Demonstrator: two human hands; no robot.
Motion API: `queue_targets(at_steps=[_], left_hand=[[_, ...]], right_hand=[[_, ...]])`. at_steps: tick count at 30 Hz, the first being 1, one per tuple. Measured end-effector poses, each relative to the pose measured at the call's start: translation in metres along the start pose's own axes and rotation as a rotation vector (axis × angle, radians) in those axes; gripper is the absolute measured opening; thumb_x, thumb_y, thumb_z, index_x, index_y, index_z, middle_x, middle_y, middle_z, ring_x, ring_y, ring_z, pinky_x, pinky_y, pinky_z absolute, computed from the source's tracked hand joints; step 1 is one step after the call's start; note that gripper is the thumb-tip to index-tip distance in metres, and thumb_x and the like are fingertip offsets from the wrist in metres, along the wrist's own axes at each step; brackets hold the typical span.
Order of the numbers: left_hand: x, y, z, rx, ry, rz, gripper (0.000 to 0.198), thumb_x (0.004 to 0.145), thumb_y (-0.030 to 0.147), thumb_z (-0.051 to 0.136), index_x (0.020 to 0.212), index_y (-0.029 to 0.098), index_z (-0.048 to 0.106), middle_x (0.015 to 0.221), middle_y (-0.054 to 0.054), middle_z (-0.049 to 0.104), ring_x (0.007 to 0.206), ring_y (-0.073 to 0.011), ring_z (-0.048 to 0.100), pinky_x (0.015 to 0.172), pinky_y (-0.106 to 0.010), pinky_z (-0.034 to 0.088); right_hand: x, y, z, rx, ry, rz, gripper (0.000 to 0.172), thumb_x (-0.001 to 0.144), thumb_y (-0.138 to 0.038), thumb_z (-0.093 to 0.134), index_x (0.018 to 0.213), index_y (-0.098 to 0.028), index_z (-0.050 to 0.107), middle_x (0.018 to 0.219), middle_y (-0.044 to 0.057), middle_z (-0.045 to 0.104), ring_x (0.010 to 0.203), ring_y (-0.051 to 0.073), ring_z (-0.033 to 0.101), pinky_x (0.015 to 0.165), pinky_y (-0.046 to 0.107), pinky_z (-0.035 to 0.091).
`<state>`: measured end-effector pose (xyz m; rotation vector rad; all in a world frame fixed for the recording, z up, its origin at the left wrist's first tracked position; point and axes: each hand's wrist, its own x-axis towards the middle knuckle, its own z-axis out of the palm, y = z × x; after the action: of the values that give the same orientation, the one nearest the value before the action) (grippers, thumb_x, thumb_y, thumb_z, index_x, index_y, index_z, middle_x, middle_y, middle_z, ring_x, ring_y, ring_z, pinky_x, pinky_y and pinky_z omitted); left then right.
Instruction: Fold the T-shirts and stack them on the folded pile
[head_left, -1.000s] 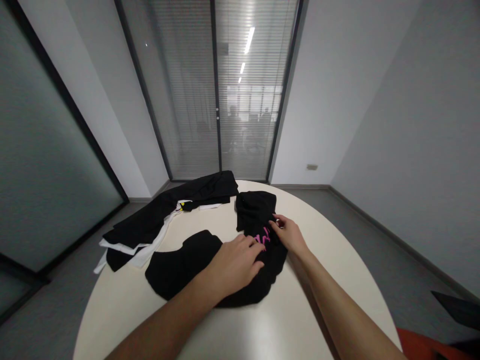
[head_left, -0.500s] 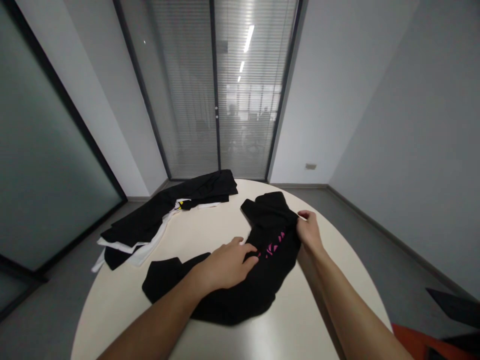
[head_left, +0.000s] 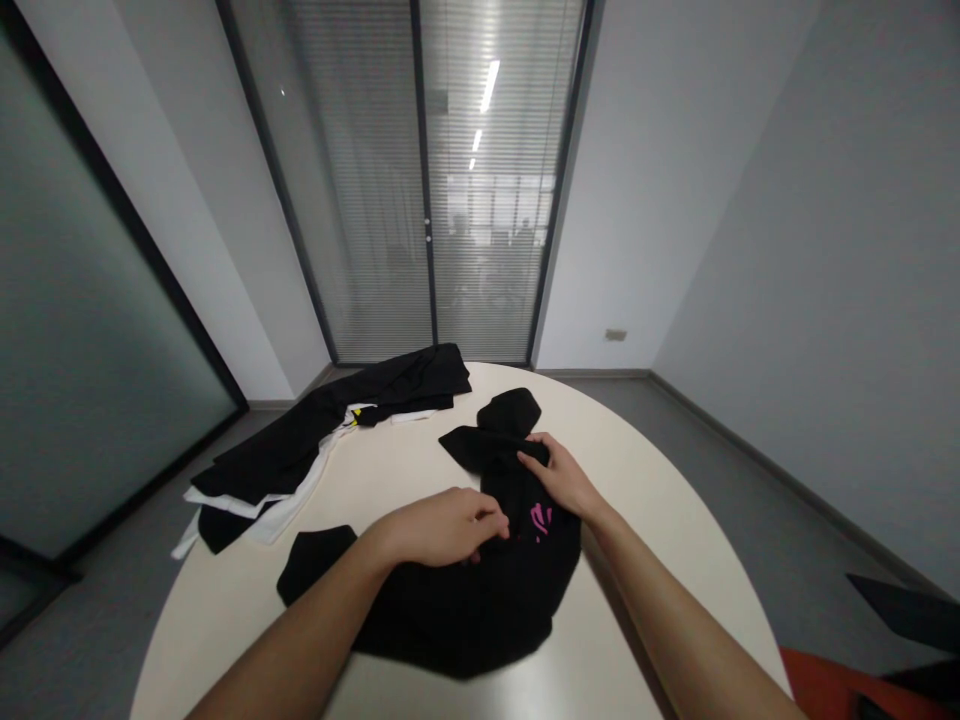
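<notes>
A black T-shirt (head_left: 465, 610) with a pink print lies crumpled on the round table, its right side folded over toward the middle. Part of the pink print shows between my hands; the rest is covered by cloth. My right hand (head_left: 559, 475) is closed on the folded edge near the upper sleeve, thumb on top. With its fingers curled and pressed together, my left hand (head_left: 450, 525) pinches the cloth around the middle of the shirt. The left fingertips are partly hidden.
A pile of black and white clothes (head_left: 300, 440) lies along the far left side of the pale round table (head_left: 667, 560). Beyond stands a glass partition with blinds (head_left: 487, 250). Something orange (head_left: 825, 685) is at the lower right.
My right hand has moved left and inward, carrying the shirt's right edge over and covering part of the print. My left hand's fingers have curled from spread to pinched.
</notes>
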<state>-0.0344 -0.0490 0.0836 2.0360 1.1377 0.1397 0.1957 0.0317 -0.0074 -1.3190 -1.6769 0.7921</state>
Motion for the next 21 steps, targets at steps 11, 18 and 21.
queue_targets(at_steps=[11,18,21], left_hand=[[0.027,-0.019,0.020,0.069,0.399,-0.055,0.053,0.088,0.052,0.059,0.133,0.024,0.058,0.108,-0.007,0.074,0.094,-0.0235,0.070,0.084,-0.033,0.052],[0.026,-0.013,0.033,0.197,0.388,0.085,0.027,0.088,0.031,0.058,0.109,0.023,0.072,0.115,-0.006,0.071,0.098,-0.0214,0.067,0.089,-0.031,0.050],[0.029,-0.015,0.026,0.196,0.450,-0.093,0.022,0.088,0.031,0.055,0.103,0.023,0.069,0.101,-0.005,0.074,0.091,-0.0222,0.069,0.080,-0.030,0.050]], right_hand=[[0.007,-0.007,0.002,0.125,0.334,0.280,0.049,0.079,-0.068,0.060,0.078,-0.019,0.062,0.075,0.008,0.070,0.076,0.026,0.065,0.068,0.035,0.050],[0.014,0.011,-0.024,0.302,0.643,0.334,0.049,0.083,-0.064,0.050,0.094,-0.017,0.062,0.093,0.010,0.073,0.089,0.026,0.068,0.072,0.033,0.055],[0.018,0.025,-0.031,0.327,0.692,0.240,0.061,0.086,-0.067,0.035,0.107,-0.016,0.060,0.101,0.010,0.071,0.093,0.025,0.068,0.075,0.034,0.057]])
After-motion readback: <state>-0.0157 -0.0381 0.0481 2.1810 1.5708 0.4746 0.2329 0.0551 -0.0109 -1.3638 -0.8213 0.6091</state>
